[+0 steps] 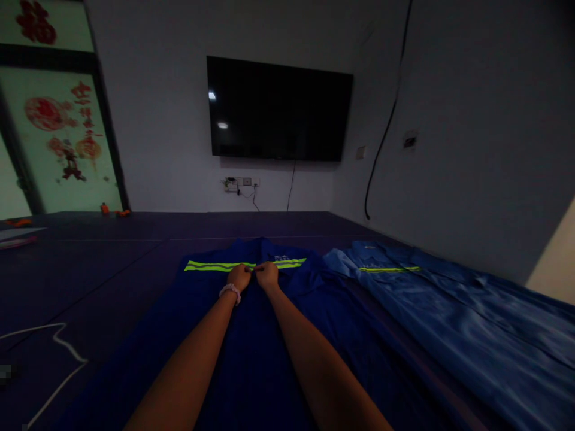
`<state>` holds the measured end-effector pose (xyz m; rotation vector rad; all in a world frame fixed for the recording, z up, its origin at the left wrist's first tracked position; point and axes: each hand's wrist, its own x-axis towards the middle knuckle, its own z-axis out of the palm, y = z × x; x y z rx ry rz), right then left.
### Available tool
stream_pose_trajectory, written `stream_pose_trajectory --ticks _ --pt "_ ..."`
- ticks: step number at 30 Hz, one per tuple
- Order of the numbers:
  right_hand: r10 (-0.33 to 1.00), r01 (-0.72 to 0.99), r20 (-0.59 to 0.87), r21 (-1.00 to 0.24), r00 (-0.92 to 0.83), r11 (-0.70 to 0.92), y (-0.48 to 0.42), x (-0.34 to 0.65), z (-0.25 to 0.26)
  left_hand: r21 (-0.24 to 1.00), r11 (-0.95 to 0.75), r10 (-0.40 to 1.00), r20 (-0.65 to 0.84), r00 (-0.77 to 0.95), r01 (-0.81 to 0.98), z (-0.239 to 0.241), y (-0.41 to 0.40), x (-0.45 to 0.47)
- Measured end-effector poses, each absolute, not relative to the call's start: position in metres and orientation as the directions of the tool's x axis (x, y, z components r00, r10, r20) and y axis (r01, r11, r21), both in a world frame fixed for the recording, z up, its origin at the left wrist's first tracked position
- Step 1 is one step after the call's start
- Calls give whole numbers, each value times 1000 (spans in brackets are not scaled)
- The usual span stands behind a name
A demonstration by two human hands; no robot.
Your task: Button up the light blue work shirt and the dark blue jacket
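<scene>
A dark blue work jacket (251, 353) lies spread out in front of me, its collar end away from me. A yellow-green reflective stripe (211, 266) runs across its chest, with small light lettering above it on the right. My left hand (238, 276), with a pale scrunchie on the wrist, pinches the jacket's front at the stripe. Close beside it, my right hand (268, 274) pinches the other side of the front opening. The fingertips of both hands nearly meet there. Whatever fastener lies between them is too small and dark to make out.
A lighter blue garment (449, 305) with a yellow stripe lies to the right. The dark purple floor (135, 239) carries a white cable (67, 341) at left and small orange objects (112, 211) near the door. A television (278, 111) hangs on the far wall.
</scene>
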<state>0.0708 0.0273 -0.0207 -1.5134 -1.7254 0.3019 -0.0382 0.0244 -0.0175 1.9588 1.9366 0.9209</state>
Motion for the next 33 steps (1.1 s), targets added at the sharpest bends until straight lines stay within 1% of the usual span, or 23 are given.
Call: stream_pose_trajectory --ticks 4,7,9,23,33 --pt "908 733 416 -603 -48 315 27 74 -21 574 -101 961 268 -70 812 -18 24 -39" --pt "885 766 429 -504 -179 399 26 77 -20 572 -99 961 268 -71 814 -19 25 -39" --pt "877 791 425 -446 -224 418 25 78 -19 572 -95 961 266 -74 815 -20 25 -39" --pt "906 864 380 -374 -189 337 22 78 -15 580 -90 962 260 -80 810 -19 24 -39" --pt "910 862 390 -403 -142 308 21 78 -14 601 -85 953 281 -110 795 -20 23 -39"
